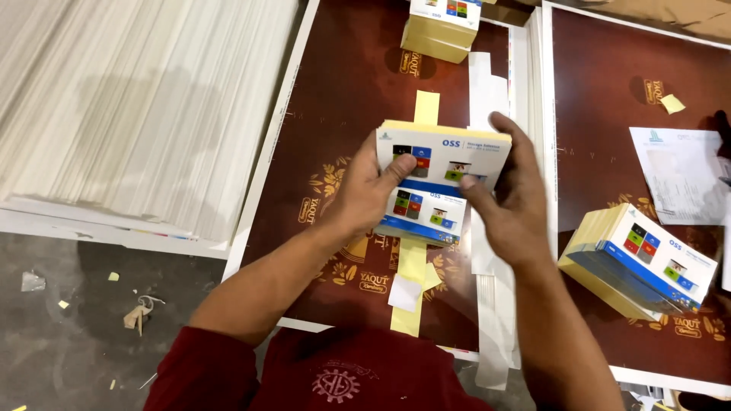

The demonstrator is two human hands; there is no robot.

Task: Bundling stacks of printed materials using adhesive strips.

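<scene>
- Card stacks: four counted. One held stack (442, 156) in the hands; a second stack (422, 215) right below it, partly hidden by the hands; a far stack (440, 27) at the top edge; a side stack (638, 260) lying tilted at the right.
- Brown sheets: two, large, dark brown with gold ornament and white margins. The left sheet (343, 99) lies under the hands; the right sheet (617, 114) carries the side stack.
- Left hand (364, 194): curled round the held stack's left edge, thumb pressed on the top card's face, fingers beneath. Clamped on it.
- Right hand (512, 199): fingers spread, loosely open, set against the held stack's right edge, with the forefinger on the card face. Touching; a firm grip cannot be told.
- The held stack sits above the middle of the left sheet, slightly raised over the second stack.
- Cards: white face, blue band along the lower edge, small coloured squares (red, blue, green, orange); stack sides pale yellow.
- Yellow strips (415, 259) run down the left sheet; white strips (487, 84) lie just beside them.
- One small yellow scrap (671, 103) on the right sheet; a white printed paper (681, 171) near it.
- Big pile of white sheets (129, 106) at the left, on the grey floor (68, 342).
- Dark red sleeve (202, 377) at the bottom.
</scene>
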